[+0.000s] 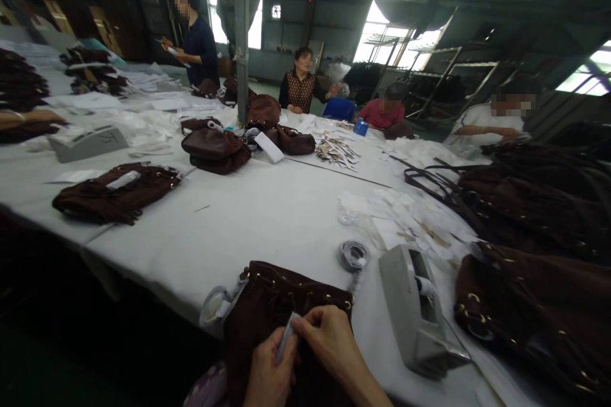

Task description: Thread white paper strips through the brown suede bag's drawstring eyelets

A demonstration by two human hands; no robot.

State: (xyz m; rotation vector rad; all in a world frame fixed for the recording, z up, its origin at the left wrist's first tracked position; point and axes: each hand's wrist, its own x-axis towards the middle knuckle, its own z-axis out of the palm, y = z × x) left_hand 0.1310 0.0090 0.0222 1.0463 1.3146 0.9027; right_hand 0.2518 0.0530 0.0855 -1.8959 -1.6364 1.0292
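A dark brown drawstring bag with brass eyelets lies at the near edge of the white table, hanging over it toward me. Both of my hands work on its front. My left hand and my right hand pinch the same small pale strip, fingers closed on it from either side. A clear wrapper sticks out at the bag's left.
A grey tape dispenser stands right of the bag, with a coil of cord behind it. More brown bags are piled at right; others lie across the table. Several other people work at the far side.
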